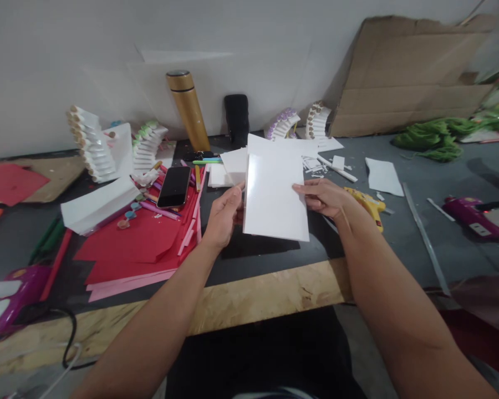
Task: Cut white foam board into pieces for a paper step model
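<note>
Nearest me runs the counter's (274, 291) raw chipboard edge, and just past it, at my 12 o'clock, I hold a white sheet (276, 194) up off the surface, tilted slightly toward me, above a black mat (258, 246).

My left hand (224, 213) pinches the sheet's left edge at its 9 o'clock, thumb on the front and fingers curled behind. My right hand (322, 197) is closed on the right edge at 3 o'clock, fingers laid along the face. Neither hand holds anything else.

I judge the step as holding and squaring up this one sheet. It looks thin and glossy, so whatever comes after calls for an even pinch on both edges, with no bending.

At 9 o'clock of my left hand lies red paper (137, 244), with a phone (173, 186) resting on it at 10 o'clock. Just behind my right hand, at 3 o'clock, sits a yellow glue gun (370, 205). More white pieces (233, 163) lie beyond the sheet's top edge. Farthest off, a gold flask (188, 110) stands at 11 o'clock and cardboard (416, 72) leans on the wall at 2 o'clock.
</note>
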### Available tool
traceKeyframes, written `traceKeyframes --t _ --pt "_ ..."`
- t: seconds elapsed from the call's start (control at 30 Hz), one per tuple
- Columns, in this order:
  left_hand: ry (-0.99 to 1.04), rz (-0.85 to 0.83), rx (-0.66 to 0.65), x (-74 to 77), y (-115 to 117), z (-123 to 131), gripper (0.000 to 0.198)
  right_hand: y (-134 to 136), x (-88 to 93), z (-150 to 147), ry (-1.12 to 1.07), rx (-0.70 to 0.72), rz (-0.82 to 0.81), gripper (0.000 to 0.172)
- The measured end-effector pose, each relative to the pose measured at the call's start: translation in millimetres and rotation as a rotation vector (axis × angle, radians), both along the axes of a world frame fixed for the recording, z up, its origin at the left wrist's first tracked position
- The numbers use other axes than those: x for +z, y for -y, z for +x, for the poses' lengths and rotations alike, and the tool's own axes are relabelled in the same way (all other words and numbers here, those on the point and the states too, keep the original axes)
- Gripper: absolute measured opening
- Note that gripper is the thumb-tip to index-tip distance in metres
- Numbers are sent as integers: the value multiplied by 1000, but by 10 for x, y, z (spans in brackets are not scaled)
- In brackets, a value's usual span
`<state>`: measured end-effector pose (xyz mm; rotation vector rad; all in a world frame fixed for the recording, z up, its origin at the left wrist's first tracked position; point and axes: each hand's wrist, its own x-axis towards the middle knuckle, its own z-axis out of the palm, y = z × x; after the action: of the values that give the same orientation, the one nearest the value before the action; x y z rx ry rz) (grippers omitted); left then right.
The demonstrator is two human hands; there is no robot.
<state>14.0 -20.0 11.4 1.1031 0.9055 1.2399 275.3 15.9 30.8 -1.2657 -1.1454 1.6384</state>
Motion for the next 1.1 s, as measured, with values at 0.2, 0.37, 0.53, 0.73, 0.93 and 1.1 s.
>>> traceKeyframes --t 0.2,0.37,0.53,0.73,0.93,1.1 --pt "-13 16 -66 28 9 1 68 -9 -10 -4 37 -28 3 43" --pt "-16 -51 -73 29 -14 -7 74 -6 -1 -19 47 -40 -16 41" --pt "-64 -84 -30 59 -31 6 75 25 49 -68 74 -75 5 39" --pt "-100 -47 -24 33 -61 18 74 48 76 -111 105 -107 51 35" --pt "-100 -58 -19 -10 -92 -14 80 46 58 -143 123 -79 4 32" --pt "-115 -125 -69 136 -93 -126 80 57 96 -115 71 -18 9 34"
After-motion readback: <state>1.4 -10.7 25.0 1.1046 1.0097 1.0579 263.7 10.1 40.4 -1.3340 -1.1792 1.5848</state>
